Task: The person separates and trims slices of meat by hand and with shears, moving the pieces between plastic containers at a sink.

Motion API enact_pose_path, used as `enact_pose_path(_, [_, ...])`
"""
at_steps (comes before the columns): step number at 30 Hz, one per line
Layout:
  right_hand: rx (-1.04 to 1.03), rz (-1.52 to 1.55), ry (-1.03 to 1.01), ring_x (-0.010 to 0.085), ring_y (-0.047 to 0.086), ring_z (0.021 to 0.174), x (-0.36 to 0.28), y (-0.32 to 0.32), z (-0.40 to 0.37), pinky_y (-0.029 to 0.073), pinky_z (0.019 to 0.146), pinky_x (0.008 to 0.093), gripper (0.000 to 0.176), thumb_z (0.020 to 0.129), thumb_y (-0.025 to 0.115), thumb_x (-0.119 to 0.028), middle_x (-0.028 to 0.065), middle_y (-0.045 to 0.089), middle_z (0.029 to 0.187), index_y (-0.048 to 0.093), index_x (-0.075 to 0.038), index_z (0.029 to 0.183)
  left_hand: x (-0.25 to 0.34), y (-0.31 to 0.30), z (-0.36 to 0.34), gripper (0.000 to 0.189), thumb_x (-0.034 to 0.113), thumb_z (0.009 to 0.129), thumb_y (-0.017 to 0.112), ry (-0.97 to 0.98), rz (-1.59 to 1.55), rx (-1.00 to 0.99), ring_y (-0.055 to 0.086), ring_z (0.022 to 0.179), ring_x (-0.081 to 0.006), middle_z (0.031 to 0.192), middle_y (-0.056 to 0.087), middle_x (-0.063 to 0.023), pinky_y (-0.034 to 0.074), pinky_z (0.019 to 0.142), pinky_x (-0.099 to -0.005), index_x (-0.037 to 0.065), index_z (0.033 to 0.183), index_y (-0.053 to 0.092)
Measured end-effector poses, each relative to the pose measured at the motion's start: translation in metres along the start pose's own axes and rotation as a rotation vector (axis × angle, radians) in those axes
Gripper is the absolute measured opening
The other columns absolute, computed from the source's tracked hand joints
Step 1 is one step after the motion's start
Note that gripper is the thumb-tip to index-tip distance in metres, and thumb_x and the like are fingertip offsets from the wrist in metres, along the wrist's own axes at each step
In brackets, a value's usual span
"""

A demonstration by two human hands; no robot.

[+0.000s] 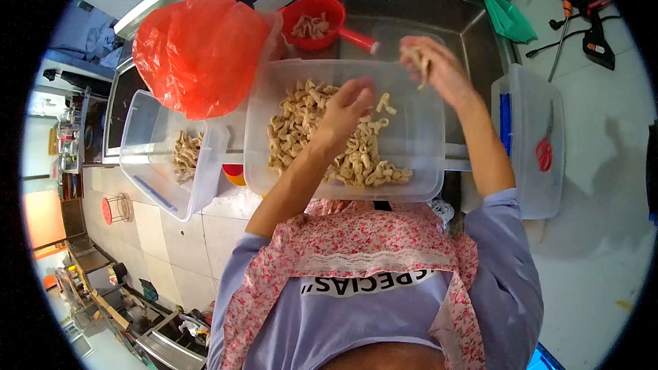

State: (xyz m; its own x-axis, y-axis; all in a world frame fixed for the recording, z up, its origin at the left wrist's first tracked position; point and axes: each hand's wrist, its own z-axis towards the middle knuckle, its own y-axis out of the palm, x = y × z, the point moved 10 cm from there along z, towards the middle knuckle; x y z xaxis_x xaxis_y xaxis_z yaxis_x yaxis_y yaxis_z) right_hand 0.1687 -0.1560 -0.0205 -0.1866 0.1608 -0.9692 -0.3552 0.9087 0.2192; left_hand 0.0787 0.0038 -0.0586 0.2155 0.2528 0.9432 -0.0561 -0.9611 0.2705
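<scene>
A large clear plastic tub (430, 164) stands in front of me, with a heap of pale tan, knotted strips of food (360, 157) spread over its left and middle part. Above the heap is my left hand (346, 113), its thumb and fingers slightly apart and nothing showing between them. My right hand (442, 72) is raised over the tub's far right corner. Its fingers close on one of the tan strips (423, 72), whose end hangs down below them.
A red plastic bag (199, 55) bulges at the tub's left, beside a red ladle (356, 38) holding pale strips. A smaller clear tub (147, 140) with more pieces stands left. Red-handled scissors (544, 154) lie in a clear bin at right.
</scene>
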Motion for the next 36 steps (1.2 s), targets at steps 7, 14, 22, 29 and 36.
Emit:
enact_pose_path(7, [-0.089, -0.216, -0.029, 0.0153, 0.052, 0.11, 0.008, 0.059, -0.023, 0.04, 0.092, 0.028, 0.044, 0.096, 0.044, -0.019, 0.009, 0.057, 0.12, 0.04, -0.007, 0.138, -0.04, 0.028, 0.014, 0.027, 0.021, 0.095, 0.052, -0.218, -0.285, -0.112, 0.06, 0.09, -0.0153, 0.105, 0.061, -0.007, 0.049, 0.08, -0.0291, 0.004, 0.115, 0.053])
enact_pose_path(14, [-0.013, -0.228, 0.129, 0.017, 0.047, 0.118, 0.024, 0.044, -0.041, 0.035, 0.1, 0.0315, 0.055, 0.094, 0.047, -0.02, 0.0086, 0.047, 0.135, 0.028, -0.015, 0.146, -0.056, 0.03, 0.003, 0.015, 0.018, 0.097, 0.046, -0.407, -0.534, -0.126, 0.06, 0.085, -0.0171, 0.098, 0.061, -0.0058, 0.052, 0.082, -0.0352, 0.008, 0.103, 0.055])
enact_pose_path(22, [-0.052, -0.148, 0.036, 0.0119, 0.056, 0.087, 0.032, 0.051, -0.049, 0.045, 0.08, 0.0262, 0.057, 0.091, 0.057, -0.02, 0.004, 0.059, 0.1, 0.034, -0.008, 0.142, -0.036, 0.038, -0.002, 0.013, 0.019, 0.096, 0.048, -0.342, -0.511, -0.114, 0.059, 0.08, -0.0158, 0.092, 0.059, -0.0055, 0.052, 0.075, -0.0333, 0.008, 0.101, 0.052])
enact_pose_path(29, [0.113, 0.017, 0.023, 0.0121, 0.061, 0.083, 0.017, 0.014, -0.042, 0.048, 0.078, 0.0272, 0.047, 0.084, 0.064, -0.014, 0.0053, 0.064, 0.096, 0.051, -0.006, 0.128, -0.02, 0.035, -0.001, 0.017, 0.021, 0.097, 0.049, -0.166, 0.01, -0.19, 0.055, 0.072, -0.0102, 0.082, 0.06, -0.0041, 0.045, 0.064, -0.0239, 0.005, 0.098, 0.053])
enact_pose_path(36, [0.181, 0.035, 0.055, 0.0148, 0.059, 0.099, 0.021, -0.013, -0.066, 0.046, 0.088, 0.0303, 0.048, 0.083, 0.063, -0.011, 0.0076, 0.063, 0.11, 0.051, -0.007, 0.128, -0.03, 0.047, 0.0, 0.018, 0.018, 0.097, 0.047, -0.316, -0.172, -0.304, 0.058, 0.073, -0.013, 0.088, 0.062, -0.0069, 0.049, 0.066, -0.026, 0.003, 0.106, 0.053])
